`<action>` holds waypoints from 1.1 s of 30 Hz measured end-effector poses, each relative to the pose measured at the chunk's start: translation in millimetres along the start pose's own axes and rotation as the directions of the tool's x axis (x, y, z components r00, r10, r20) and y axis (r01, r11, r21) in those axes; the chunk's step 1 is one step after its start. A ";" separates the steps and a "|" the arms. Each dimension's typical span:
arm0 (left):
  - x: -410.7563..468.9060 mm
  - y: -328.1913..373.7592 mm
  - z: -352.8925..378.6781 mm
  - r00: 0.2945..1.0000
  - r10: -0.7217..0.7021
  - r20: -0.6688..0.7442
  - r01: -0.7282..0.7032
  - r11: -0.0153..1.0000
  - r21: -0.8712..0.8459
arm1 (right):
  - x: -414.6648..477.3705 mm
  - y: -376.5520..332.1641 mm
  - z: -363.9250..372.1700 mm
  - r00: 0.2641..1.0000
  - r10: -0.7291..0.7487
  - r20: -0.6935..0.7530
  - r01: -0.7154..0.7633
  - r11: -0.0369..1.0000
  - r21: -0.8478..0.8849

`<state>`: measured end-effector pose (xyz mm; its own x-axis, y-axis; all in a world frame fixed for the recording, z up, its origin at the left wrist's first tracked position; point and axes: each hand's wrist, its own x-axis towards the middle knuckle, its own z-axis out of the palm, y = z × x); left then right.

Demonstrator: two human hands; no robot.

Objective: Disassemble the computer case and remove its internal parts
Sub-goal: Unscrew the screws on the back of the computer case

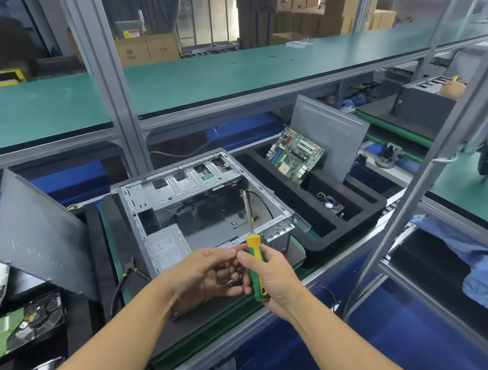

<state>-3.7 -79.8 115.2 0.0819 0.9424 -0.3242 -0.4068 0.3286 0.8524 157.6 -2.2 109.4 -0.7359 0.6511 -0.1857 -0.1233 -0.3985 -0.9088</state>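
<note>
An open grey computer case (pixel 148 196) lies on its side on the green mat, with a power supply (pixel 166 248) inside at its near left and black cables further in. My right hand (pixel 275 279) grips a yellow-and-green screwdriver (pixel 256 266) upright, its shaft pointing up over the case. My left hand (pixel 199 275) is cupped just left of the handle, palm turned toward it, with small metal pieces, likely screws, in its fingers. Both hands hover in front of the case's near edge.
Pliers (pixel 130 271) lie on the mat left of the case. A black foam tray (pixel 318 237) at the right holds a motherboard (pixel 294 154), a small fan (pixel 332 204) and a grey side panel (pixel 331 136). Another panel (pixel 38 236) and a hard drive (pixel 22 325) sit left.
</note>
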 end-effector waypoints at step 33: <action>269.3 70.4 6.5 0.889 0.443 -0.113 0.068 0.116 0.991 | 161.4 -56.5 -201.6 0.800 0.038 -0.599 -0.378 0.807 -0.453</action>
<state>-4.4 197.5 90.5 -0.2100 0.9767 0.0432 0.8597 0.1635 0.4839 180.0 255.6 55.5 -0.1950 0.8925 -0.4067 0.4801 -0.2748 -0.8331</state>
